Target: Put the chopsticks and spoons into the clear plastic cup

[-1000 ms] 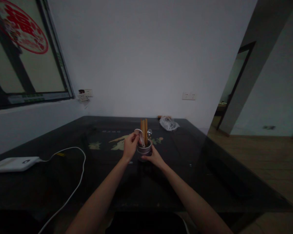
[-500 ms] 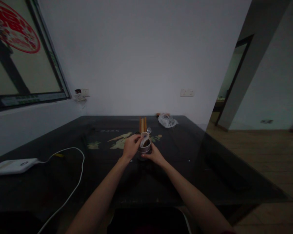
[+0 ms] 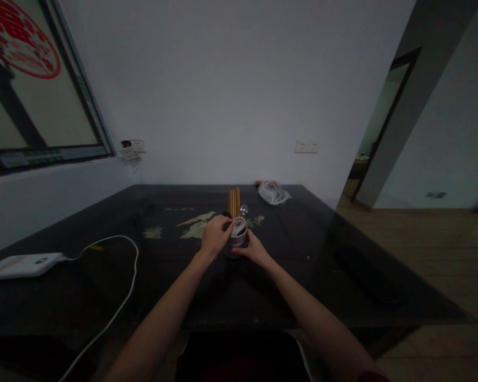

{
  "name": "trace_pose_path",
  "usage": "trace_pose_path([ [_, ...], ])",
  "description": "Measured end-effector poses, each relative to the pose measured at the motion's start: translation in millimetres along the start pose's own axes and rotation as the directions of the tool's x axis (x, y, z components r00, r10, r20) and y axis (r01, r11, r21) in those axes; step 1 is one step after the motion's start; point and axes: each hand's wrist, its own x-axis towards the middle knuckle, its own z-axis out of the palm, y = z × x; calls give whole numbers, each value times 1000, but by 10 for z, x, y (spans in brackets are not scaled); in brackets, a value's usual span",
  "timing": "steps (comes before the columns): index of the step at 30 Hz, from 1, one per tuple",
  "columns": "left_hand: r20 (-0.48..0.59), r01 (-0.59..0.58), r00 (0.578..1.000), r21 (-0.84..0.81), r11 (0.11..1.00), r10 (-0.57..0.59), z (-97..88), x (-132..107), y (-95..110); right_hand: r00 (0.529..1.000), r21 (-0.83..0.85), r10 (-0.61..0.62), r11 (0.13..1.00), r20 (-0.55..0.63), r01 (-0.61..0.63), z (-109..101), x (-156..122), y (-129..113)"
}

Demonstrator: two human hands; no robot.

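Near the middle of the table, my left hand (image 3: 215,234) pinches a white soup spoon (image 3: 239,227) at the mouth of a small cup (image 3: 236,241). The spoon's lower part goes down inside the cup. Around the cup's right side curl the fingers of my right hand (image 3: 256,250), steadying it. Just behind stand several wooden chopsticks (image 3: 234,200) upright, with a shiny metal spoon (image 3: 244,209) to their right. What holds the chopsticks is hidden by my hands and the cup.
The dark table (image 3: 294,286) carries a printed floral pattern. On its left lies a white power bank (image 3: 24,265) with a white cable (image 3: 134,270) looping toward me. A clear plastic bag (image 3: 274,193) rests at the back right, near the wall.
The white spoon has sunk lower into the cup and its visible part looks shorter. My left hand stays on it, my right hand on the cup. The view has shifted slightly.
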Motion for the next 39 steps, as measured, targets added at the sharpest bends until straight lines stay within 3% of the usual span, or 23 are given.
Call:
trace_pose_path([
  [11, 76, 41, 996, 104, 994, -50, 30, 3, -41, 1000, -44, -3, 999, 4, 3, -31, -23, -60],
  [23, 54, 50, 997, 34, 998, -52, -3, 8, 9, 1000, -50, 7, 999, 17, -6, -51, -43, -81],
  [29, -6, 72, 997, -181, 981, -74, -28, 27, 42, 1000, -56, 4, 998, 5, -3, -52, -43, -93],
  [34, -65, 83, 990, -434, 897, -123, -246, 102, 124, 1000, -38, -26, 999, 10, 27, -44, -41, -77],
  [37, -86, 81, 985, -527, 846, -148, -320, 101, 33, 999, -28, -41, 999, 21, 41, -40, -36, -51],
  [39, -81, 137, 971, -582, 802, -225, -262, 41, -122, 999, -19, -34, 999, 28, 35, -38, -32, -31],
])
